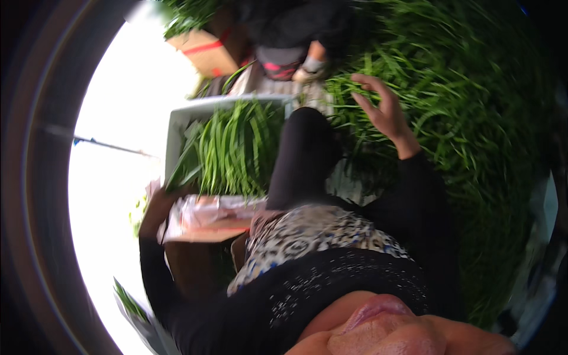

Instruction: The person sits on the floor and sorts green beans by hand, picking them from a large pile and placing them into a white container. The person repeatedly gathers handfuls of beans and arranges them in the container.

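Note:
At the left, my left hand [160, 205] is in shadow, closed around the lower ends of a few long flat green leaves [183, 165]. Those leaves fan out over the near left corner of a white foam box [172, 116]. Inside the box lies a thick layer of long narrow green leaves [235, 148], hanging over its near edge. My right hand [382, 108] is over the edge of a large heap of loose green leaves [448, 97], thumb and fingers apart. Nothing is clearly gripped in it, though blur hides any fine contact.
Clear plastic wrap [208, 213] covers an open cardboard carton [208, 235] nearer me. Another cardboard box [204, 51] with red tape holds greens at the top. Beside it, a person in dark clothing [288, 22] has a shoe [308, 73] on the slatted floor. My knee [308, 128] stands between box and heap.

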Motion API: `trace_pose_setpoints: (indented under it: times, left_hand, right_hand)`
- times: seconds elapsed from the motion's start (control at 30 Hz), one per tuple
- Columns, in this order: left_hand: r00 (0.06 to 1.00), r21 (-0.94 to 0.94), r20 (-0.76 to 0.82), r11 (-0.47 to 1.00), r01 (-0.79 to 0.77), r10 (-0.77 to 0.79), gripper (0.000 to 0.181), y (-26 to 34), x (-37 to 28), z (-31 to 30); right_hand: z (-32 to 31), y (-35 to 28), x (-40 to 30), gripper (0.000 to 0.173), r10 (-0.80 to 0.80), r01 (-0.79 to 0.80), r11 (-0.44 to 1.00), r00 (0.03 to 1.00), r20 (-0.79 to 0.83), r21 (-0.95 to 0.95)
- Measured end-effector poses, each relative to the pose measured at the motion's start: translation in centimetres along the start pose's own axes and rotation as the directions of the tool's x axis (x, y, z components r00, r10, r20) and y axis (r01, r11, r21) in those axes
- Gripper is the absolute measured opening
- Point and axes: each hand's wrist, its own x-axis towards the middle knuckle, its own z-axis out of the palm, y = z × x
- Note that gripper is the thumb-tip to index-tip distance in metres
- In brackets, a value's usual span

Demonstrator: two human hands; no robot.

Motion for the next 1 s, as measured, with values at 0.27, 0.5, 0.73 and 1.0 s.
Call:
trace_pose_setpoints:
  times: [0.27,0.5,0.73,1.0]
  left_hand:
    - [0.742,-0.304,0.227,0.678,0.669,-0.630,0.028,-24.5,-22.8,-4.5]
    - [0.563,0.309,0.305,0.639,0.705,-0.768,0.020,-21.6,-13.0,-5.3]
    - [0.922,0.883,-0.020,0.439,-0.165,0.387,0.015,5.6,5.6,5.5]
    - [0.600,0.274,0.572,0.559,-0.782,0.559,0.033,26.5,18.6,35.5]
  right_hand:
    - [-1.4,2.1,-0.6,0.022,0.295,-0.280,0.940,0.954,-0.052,0.197]
    - [-1.0,1.0,-2.3,0.018,0.171,-0.180,0.976,0.982,0.080,0.123]
    - [-2.3,0.0,-2.8,0.027,0.195,-0.148,0.961,0.962,0.191,-0.235]
    - [-11.8,5.5,0.3,0.034,0.277,-0.266,0.855,0.960,-0.042,-0.445]
